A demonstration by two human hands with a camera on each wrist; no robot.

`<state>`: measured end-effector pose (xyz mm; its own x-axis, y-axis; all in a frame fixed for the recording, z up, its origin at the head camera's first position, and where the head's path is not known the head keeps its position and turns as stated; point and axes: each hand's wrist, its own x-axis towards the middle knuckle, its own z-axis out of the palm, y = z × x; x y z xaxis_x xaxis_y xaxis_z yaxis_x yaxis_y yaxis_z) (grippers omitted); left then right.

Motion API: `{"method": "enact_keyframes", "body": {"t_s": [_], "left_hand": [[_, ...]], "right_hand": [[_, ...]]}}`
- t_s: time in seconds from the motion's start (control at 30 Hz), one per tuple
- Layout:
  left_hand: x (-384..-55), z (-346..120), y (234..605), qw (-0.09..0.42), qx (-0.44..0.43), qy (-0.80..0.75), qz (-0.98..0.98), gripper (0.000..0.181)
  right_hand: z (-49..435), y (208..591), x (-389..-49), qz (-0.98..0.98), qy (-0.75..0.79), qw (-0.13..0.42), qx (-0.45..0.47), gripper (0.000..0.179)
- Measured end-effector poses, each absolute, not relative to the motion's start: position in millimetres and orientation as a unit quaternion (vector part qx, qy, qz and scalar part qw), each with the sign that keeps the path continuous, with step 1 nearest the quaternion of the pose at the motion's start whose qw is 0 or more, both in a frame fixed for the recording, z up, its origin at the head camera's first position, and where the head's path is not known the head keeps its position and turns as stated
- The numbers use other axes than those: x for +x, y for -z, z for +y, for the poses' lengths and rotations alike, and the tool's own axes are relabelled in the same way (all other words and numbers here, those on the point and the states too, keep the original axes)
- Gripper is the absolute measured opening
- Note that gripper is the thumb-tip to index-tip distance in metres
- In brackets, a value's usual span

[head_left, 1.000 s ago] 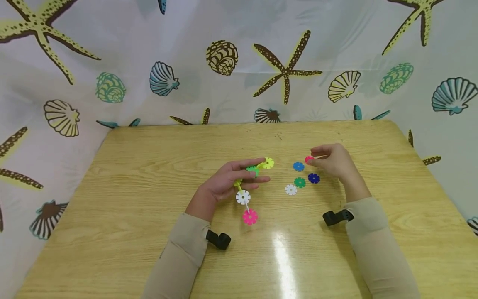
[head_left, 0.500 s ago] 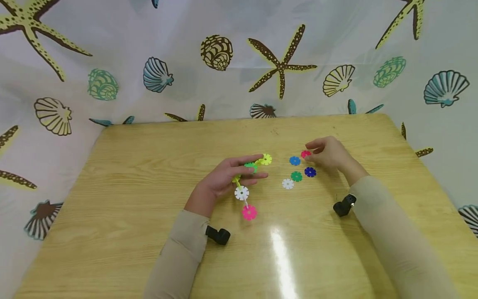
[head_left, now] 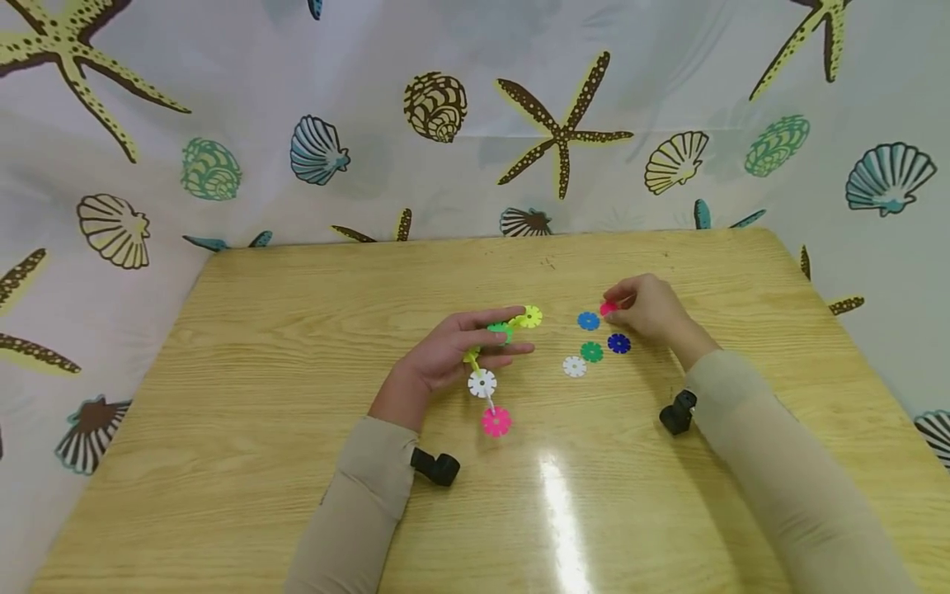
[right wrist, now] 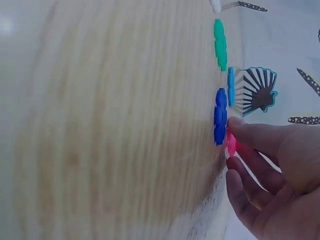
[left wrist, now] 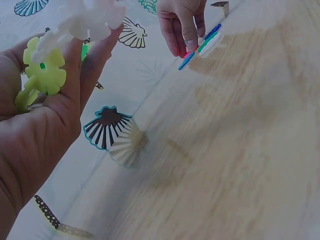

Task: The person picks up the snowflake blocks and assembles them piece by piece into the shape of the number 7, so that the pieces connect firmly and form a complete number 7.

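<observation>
A: Shell-print cloth [head_left: 371, 186] behind, wood table [head_left: 297, 330] below, per my remote feed. Hands?

B: Right hand [head_left: 651, 309] pinches a loose pink disc [head_left: 609, 308], thumb against fingertips. Lifted or touching wood, I can't tell. Left hand [head_left: 449, 355] holds a chain [head_left: 476, 383] of notched discs among its fingers.

A: Key relation?

B: I read the chain as well left of that pinch, its yellow end disc [head_left: 536, 317] being the part nearest the right hand. From there it bends back through the left hand, then toward the person, to a pink end disc [head_left: 490, 421].

A: Long axis on the pinched one?

B: None, it's round.

A: Neighbours?

B: Light blue disc [head_left: 589, 317] just left; dark blue disc [head_left: 619, 339], green disc [head_left: 592, 348], white disc [head_left: 575, 362] nearer the person.
</observation>
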<state>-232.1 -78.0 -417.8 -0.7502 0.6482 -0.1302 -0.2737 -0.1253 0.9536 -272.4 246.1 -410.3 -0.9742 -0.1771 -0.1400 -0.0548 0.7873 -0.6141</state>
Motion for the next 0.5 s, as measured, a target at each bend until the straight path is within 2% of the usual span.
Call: {"method": "enact_keyframes", "body": {"t_s": [0.5], "left_hand": [[-232.3, -77.9, 416.9, 0.316, 0.160, -0.730, 0.585, 0.048]], "right_hand": [[245.3, 407.2, -271.0, 0.944, 0.314, 0.096, -0.016, 0.036]]}}
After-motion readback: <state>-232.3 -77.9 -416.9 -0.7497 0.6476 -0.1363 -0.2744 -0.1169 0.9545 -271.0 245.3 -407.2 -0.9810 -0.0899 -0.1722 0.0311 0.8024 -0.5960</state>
